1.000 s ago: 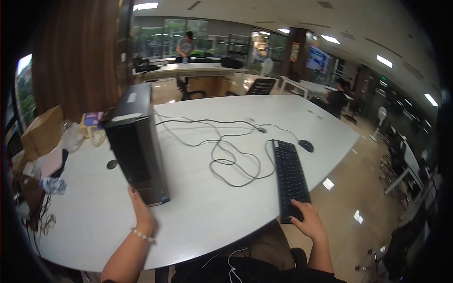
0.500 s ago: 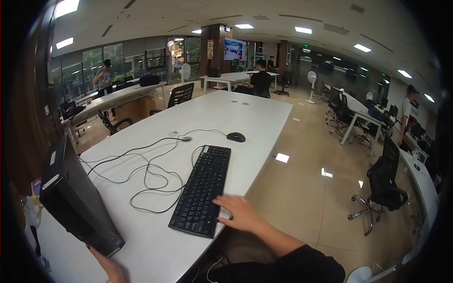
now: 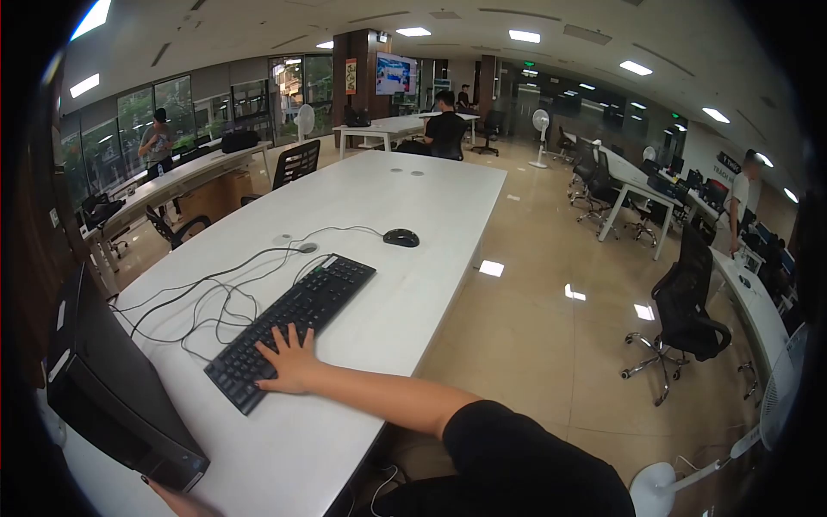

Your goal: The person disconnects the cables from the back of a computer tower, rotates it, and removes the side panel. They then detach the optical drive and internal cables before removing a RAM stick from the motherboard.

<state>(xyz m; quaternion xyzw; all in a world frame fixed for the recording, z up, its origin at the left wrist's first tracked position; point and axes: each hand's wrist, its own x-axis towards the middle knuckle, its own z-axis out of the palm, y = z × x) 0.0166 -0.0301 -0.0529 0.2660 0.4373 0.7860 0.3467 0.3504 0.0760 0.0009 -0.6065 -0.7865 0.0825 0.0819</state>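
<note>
My right hand (image 3: 291, 360) rests on the near half of the black keyboard (image 3: 303, 302) with its fingers spread, pressing or touching the keys. The keyboard lies at a slant on the white table. Down at the lower left, part of my left hand (image 3: 168, 497) shows against the bottom edge of the black computer tower (image 3: 121, 401); most of its fingers are hidden. Beyond the keyboard sits a black mouse (image 3: 401, 237) with its cable trailing left. Thin black cables (image 3: 226, 297) lie in loops between the tower and the keyboard.
The white table (image 3: 413, 302) ends on the right above a tiled floor. A mesh office chair (image 3: 689, 302) and a white fan (image 3: 655, 489) stand to the right. Several people are farther off, one seated person (image 3: 445, 133) beyond the table's far end.
My right hand has pushed the keyboard left towards the tower and turned it to a stronger slant. The cable loops are bunched closer together. The whole view has shifted slightly.
</note>
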